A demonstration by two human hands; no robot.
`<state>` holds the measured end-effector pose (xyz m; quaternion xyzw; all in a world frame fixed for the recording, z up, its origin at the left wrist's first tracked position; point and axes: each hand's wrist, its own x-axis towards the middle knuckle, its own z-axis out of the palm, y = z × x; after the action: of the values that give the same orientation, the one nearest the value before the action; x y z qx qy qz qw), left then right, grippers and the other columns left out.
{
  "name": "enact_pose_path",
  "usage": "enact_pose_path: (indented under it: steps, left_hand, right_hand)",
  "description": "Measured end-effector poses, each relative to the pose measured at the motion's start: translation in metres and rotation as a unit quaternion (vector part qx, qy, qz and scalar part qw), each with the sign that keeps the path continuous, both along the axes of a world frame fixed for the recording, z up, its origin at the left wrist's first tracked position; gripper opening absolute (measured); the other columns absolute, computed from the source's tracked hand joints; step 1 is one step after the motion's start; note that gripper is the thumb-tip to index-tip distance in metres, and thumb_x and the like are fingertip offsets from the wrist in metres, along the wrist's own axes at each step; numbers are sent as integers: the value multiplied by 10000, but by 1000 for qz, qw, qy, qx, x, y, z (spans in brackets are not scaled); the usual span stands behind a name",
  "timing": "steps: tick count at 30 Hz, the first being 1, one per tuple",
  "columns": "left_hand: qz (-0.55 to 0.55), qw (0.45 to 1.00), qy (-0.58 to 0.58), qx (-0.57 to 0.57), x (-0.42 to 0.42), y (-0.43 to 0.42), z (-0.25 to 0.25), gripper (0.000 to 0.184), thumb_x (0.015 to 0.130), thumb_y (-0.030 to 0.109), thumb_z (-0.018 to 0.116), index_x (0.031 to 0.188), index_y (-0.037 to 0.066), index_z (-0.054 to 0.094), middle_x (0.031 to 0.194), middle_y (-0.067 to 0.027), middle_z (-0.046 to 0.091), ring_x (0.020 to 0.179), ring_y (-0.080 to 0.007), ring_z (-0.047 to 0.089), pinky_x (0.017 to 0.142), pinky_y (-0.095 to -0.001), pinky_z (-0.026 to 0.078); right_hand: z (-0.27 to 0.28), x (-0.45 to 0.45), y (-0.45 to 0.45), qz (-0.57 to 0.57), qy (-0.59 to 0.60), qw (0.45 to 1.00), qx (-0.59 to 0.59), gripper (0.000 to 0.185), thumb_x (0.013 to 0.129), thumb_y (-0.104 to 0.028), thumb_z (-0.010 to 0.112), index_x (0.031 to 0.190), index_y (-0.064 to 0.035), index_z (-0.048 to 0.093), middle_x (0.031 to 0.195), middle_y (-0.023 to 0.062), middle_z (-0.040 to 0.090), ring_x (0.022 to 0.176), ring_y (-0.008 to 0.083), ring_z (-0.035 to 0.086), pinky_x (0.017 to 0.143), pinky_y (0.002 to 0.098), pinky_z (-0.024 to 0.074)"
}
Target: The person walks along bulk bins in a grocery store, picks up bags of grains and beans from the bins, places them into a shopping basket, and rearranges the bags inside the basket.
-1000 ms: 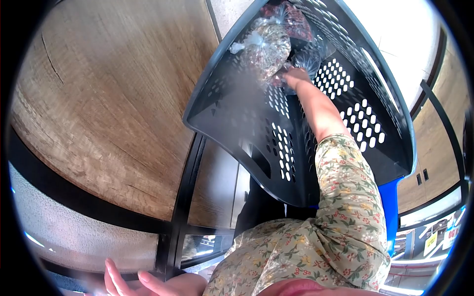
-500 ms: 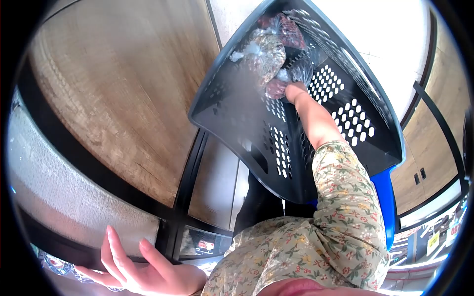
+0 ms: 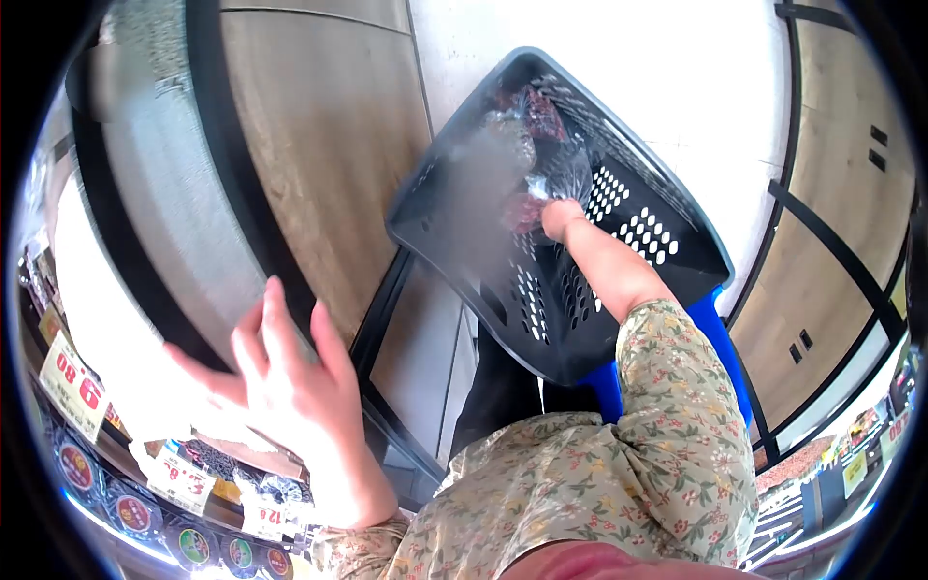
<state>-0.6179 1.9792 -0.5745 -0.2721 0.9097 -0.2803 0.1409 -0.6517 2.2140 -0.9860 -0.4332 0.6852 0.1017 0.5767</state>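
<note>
A dark grey basket (image 3: 657, 203) with perforated sides holds several knotted clear plastic bags. My right hand (image 3: 562, 220) is inside it, closed at the neck of a small clear bag with dark red contents (image 3: 523, 214); the fingertips are partly hidden. Just beyond lie a bag with pale contents (image 3: 512, 140) and another with red contents (image 3: 544, 116). My left hand (image 3: 295, 387) is at the lower left, outside the basket, fingers spread with nothing in them, over the edge of a display. A grey blur covers the basket's left part.
Wood-faced cabinets (image 3: 329, 126) with black frames stand left of the basket, and more cabinets (image 3: 841, 242) at the right. Price tags (image 3: 75, 387) and packaged goods line the lower left. Blue plastic (image 3: 720, 348) shows beneath the basket, near my body.
My left hand has risen from the bottom edge into fuller view. The basket sits lower and looks smaller. The small red bag has shifted towards me with my right hand, away from the pale bag.
</note>
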Motion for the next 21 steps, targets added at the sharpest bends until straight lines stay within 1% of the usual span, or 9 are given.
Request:
enact_pose_path:
  steps: [2,4,5,9,11,13,15,18,21]
  left_hand:
    - [23,1000,3,-20,2,0,-2,313,833,411,617,1071,216,677,969,30,660,1338,-486,222,1013,-644,244]
    - [42,999,20,-14,4,1,-3,324,823,389,623,1088,208,667,999,-8,643,1341,-499,199,981,-659,257]
    - [65,998,17,-9,2,2,-3,326,817,380,626,1086,201,666,1010,-23,634,1344,-500,190,970,-671,255]
    - [96,995,31,-5,5,-3,-10,317,790,344,637,1062,182,658,1010,-69,596,1357,-500,154,918,-703,256]
    - [74,996,46,-11,11,-9,-18,241,771,322,641,937,147,649,935,-78,585,1359,-501,157,881,-718,239]
    - [44,996,67,-31,20,-17,-29,173,733,274,647,815,122,642,882,-83,583,1352,-509,175,868,-728,227]
    - [19,995,90,-32,26,-21,-31,98,694,197,627,700,99,632,831,-89,581,1343,-523,193,858,-733,227]
    - [35,996,78,24,30,-21,-26,123,744,152,561,736,65,649,887,-129,596,1349,-528,167,875,-758,225]
    - [16,991,117,59,35,-24,-25,160,753,159,553,751,46,666,909,-173,591,1348,-532,157,898,-763,231]
  right_hand:
    - [24,-4,1,6,3,1000,-5,302,839,-136,467,1040,-80,687,1171,105,630,1080,232,608,938,381,437]
    - [40,-2,9,-22,36,997,-68,248,800,-137,516,960,-78,696,1103,122,639,995,264,636,893,397,461]
    - [55,-4,10,-73,36,992,-93,239,794,-141,524,946,-79,696,1093,132,638,997,278,632,899,395,457]
    - [93,-7,14,-60,40,995,-70,246,777,-134,516,945,-65,681,1072,141,640,995,289,627,841,409,485]
    - [114,-9,21,-41,44,991,-117,239,756,-139,526,928,-65,676,1032,143,648,966,305,633,800,426,499]
    - [137,-10,23,-43,41,993,-104,236,750,-154,537,908,-55,681,1009,150,653,922,322,646,766,437,513]
    - [165,-9,25,-62,48,992,-95,254,773,-152,524,938,-42,682,1041,166,647,942,333,643,785,441,514]
    - [201,-10,31,-73,50,992,-92,269,782,-137,519,972,-31,677,1080,172,637,968,343,633,798,440,520]
    - [224,-10,41,-60,39,995,-76,274,785,-150,521,978,-40,681,1095,170,640,994,337,628,811,438,518]
